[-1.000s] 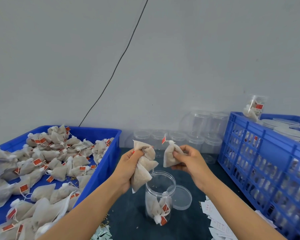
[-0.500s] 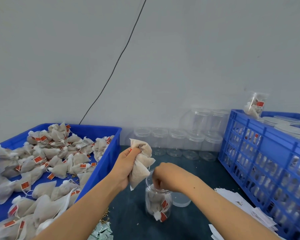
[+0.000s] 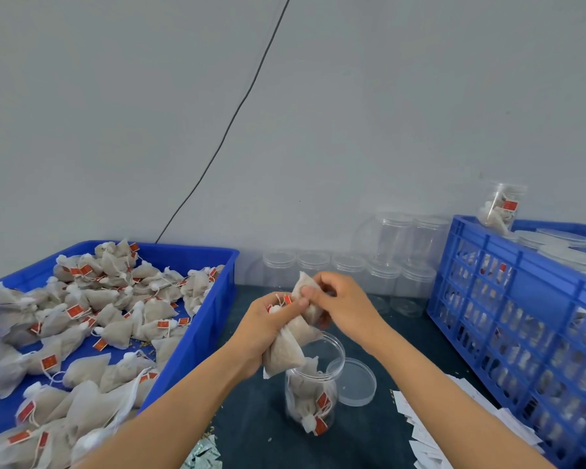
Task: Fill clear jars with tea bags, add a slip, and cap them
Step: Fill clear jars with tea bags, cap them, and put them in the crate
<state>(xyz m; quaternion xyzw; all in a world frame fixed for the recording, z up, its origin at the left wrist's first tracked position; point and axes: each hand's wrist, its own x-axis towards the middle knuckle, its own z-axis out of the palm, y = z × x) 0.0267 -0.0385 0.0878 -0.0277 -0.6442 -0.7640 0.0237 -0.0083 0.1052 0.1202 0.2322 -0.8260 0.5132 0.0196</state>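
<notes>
Tea-bag filling, head view: both hands above the open clear jar point(image 3: 313, 384).
L hand point(image 3: 268, 330) fingers curled round a bunch of soft mesh pyramid tea bags point(image 3: 286, 350); R hand point(image 3: 344, 308) fingers pinch the topmost bag point(image 3: 304, 286). Jar stands upright on dark table point(image 3: 251, 431), part-filled w/ bags; round clear lid point(image 3: 356, 382) flat beside it; paper slips point(image 3: 423, 431) at right.

Two hands, left hand point(image 3: 268, 328) and right hand point(image 3: 344, 308). One open jar point(image 3: 313, 397), one loose lid point(image 3: 354, 382), seven empty capped jars point(image 3: 349, 265) far back, one blue tray point(image 3: 203, 333) left, one blue crate point(image 3: 508, 299) right.
</notes>
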